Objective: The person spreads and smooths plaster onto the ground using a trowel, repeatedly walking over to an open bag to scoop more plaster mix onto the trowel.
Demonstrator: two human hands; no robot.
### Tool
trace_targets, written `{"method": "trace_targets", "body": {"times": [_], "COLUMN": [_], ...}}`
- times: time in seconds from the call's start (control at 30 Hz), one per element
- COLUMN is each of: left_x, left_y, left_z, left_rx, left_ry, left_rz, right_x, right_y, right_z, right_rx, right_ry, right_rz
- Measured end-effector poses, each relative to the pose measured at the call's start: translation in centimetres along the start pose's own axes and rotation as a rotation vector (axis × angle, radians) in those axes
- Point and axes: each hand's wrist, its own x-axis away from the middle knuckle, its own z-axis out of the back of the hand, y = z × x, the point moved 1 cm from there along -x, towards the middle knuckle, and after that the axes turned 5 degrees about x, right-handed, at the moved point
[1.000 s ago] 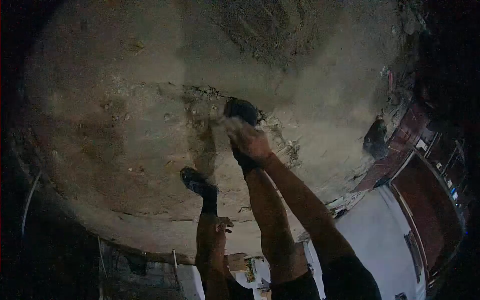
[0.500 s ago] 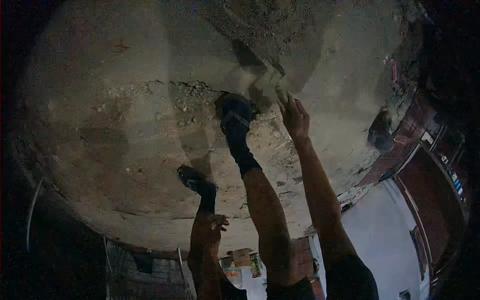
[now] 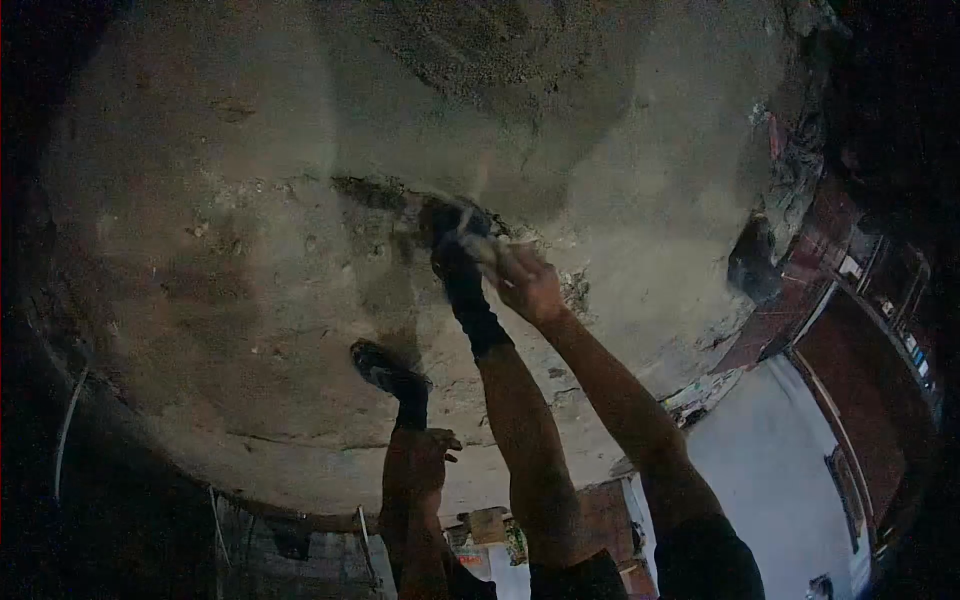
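My right hand [image 3: 528, 282] is closed around the pale handle of a hand tool [image 3: 482, 245]. Motion blurs the tool's far end, so its exact kind is unclear. It overlaps my right foot [image 3: 455, 245], which wears a dark sock and a strapped sandal, in this view. Beside my left leg, my left hand [image 3: 436, 452] hangs with its fingers loosely apart and nothing visible in them. My left foot [image 3: 385, 368] stands on the rough grey floor [image 3: 270, 340].
A dark, grainy patch [image 3: 490, 50] lies on the floor ahead. Crumbled rubble [image 3: 220, 215] runs along a broken edge near my feet. At the right are a dark lump [image 3: 755, 260] and a white wall surface [image 3: 760, 460]. A cardboard box [image 3: 487, 525] shows at the bottom.
My right hand has swung left and back with the tool, from beyond my right foot to over it. My left hand stays by my left leg.
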Motion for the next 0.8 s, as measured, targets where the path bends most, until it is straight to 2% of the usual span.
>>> {"method": "trace_targets", "body": {"times": [0.03, 0.1, 0.13, 0.2, 0.23, 0.3, 0.4, 0.43, 0.5, 0.53, 0.57, 0.6, 0.63, 0.7, 0.73, 0.8], "left_x": [0.1, 0.0, 0.0, -0.1, 0.1, -0.1, 0.1, 0.1, -0.2, -0.3, -0.5, -0.9, -1.0, -0.9, -0.8, -0.3], "left_y": [-0.1, 0.0, 0.0, 0.1, 0.1, 0.5, 0.9, 1.0, 1.5, 1.9, 2.3, 2.7, 2.9, 3.3, 3.4, 3.5], "left_z": [0.0, 0.1, 0.2, 0.1, 0.0, -0.3, -1.0, -1.2, -1.5, -1.7, -1.8, -1.7, -1.9, -2.2, -2.2, -2.6], "left_rx": [-0.002, 0.007, 0.012, 0.023, 0.018, 0.009, 0.003, 0.004, -0.002, -0.008, -0.012, -0.012, -0.013, -0.011, -0.011, -0.013], "left_ry": [-0.008, -0.025, -0.038, -0.066, -0.055, -0.033, 0.004, 0.013, 0.027, 0.030, 0.033, 0.034, 0.037, 0.045, 0.048, 0.052], "left_rz": [-0.001, 0.002, 0.003, 0.004, 0.007, -0.003, -0.014, -0.018, -0.030, -0.037, -0.044, -0.043, -0.046, -0.048, -0.051, -0.054], "right_x": [0.3, 0.2, 0.2, 0.9, 1.5, 2.7, 3.8, 4.0, 0.3, -2.9, -5.8, -12.5, -16.0, -19.9, -19.9, -19.1], "right_y": [0.0, -0.1, -0.4, -0.4, -0.6, -1.0, -0.6, 0.2, 0.9, 2.2, 4.4, 2.9, 3.7, 5.4, 5.3, 5.0], "right_z": [0.6, 3.2, 4.2, 5.7, 6.5, 7.8, 6.5, 5.5, 3.6, 2.9, 0.6, 4.0, 3.6, 1.9, 2.0, 2.7], "right_rx": [0.002, -0.140, -0.139, -0.528, -0.529, -0.729, -0.801, -0.913, -1.065, -0.927, -0.689, -0.953, -0.830, -1.106, -1.105, -0.722], "right_ry": [0.001, 0.001, 0.002, 0.094, 0.097, 0.051, 0.062, -0.031, 0.063, 0.003, 0.215, 0.126, 0.142, 0.143, 0.140, 0.051], "right_rz": [0.002, -0.521, -0.519, -0.962, -0.958, -1.089, -1.143, -1.199, -1.132, -1.158, -0.703, -1.172, -1.144, -0.940, -0.941, -1.061]}}
